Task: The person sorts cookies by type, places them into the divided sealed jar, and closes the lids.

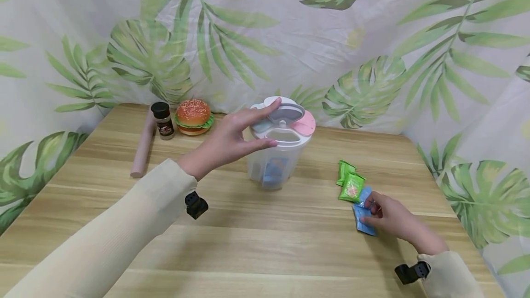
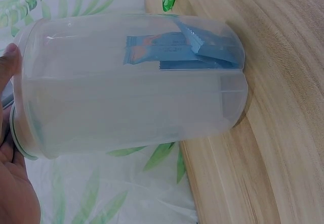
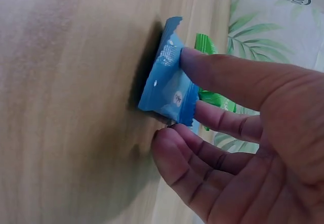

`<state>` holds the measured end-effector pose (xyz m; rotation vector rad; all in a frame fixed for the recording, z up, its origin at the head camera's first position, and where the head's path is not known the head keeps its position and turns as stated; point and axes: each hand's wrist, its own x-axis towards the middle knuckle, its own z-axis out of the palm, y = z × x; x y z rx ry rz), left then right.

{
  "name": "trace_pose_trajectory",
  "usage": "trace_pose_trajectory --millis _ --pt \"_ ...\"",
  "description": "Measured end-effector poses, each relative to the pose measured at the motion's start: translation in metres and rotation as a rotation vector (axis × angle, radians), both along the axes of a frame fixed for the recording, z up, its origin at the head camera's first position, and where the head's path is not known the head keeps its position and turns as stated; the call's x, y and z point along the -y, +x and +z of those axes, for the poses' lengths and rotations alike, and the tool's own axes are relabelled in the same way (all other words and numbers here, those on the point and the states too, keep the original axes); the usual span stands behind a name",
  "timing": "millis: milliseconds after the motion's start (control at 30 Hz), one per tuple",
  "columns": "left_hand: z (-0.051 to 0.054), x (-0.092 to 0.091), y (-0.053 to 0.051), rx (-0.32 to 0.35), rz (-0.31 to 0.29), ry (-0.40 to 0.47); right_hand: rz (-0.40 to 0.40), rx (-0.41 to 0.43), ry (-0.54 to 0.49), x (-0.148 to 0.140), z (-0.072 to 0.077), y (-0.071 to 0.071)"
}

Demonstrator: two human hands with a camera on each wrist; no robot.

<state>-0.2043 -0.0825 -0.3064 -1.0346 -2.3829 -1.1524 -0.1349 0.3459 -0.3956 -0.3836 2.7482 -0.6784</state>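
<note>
A clear plastic storage container [image 1: 271, 169] with a white, pink and pale blue lid stands upright at the middle back, one grey-edged flap [image 1: 286, 113] raised. Blue packets [image 2: 169, 49] lie inside it. My left hand [image 1: 229, 139] rests at the lid, a fingertip at the flap and the thumb beside the opening, fingers stretched out. At the right, my right hand [image 1: 391, 217] pinches a small blue snack packet [image 3: 167, 82] between thumb and index finger, just over the table. Another blue packet [image 1: 365, 194] lies partly hidden behind the fingers, against green packets [image 1: 352, 186].
At the back left stand a black-capped spice jar [image 1: 163, 122] and a toy hamburger [image 1: 193, 117]. A pinkish rolling rod [image 1: 142, 146] lies beside the jar. Leaf-patterned cloth [image 1: 232, 26] hangs behind and beside the wooden table [image 1: 248, 243].
</note>
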Motion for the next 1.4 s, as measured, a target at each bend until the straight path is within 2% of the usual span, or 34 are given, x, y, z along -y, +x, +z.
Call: trace_pose_trajectory --millis 400,600,733,867,1067,1200,1400 --pt "0.000 0.001 0.002 0.025 0.003 0.001 -0.050 0.149 -0.103 -0.004 0.000 0.005" --pt "-0.001 0.000 0.002 0.030 -0.001 -0.005 -0.058 0.159 -0.132 -0.006 0.000 0.010" --pt "0.000 0.000 0.000 0.018 -0.005 -0.001 -0.045 0.115 -0.146 -0.008 -0.002 0.012" --pt "0.001 0.000 0.000 0.020 -0.008 -0.001 0.008 0.044 -0.182 -0.009 -0.005 0.014" --pt "0.000 0.001 0.000 0.026 -0.022 0.011 0.062 -0.131 -0.246 -0.006 -0.005 0.012" --pt "0.000 0.001 0.000 0.019 -0.022 0.019 0.040 -0.258 -0.299 0.002 0.005 0.006" --pt "0.000 0.000 -0.001 0.012 -0.028 0.025 -0.011 -0.377 -0.419 0.023 0.029 -0.009"
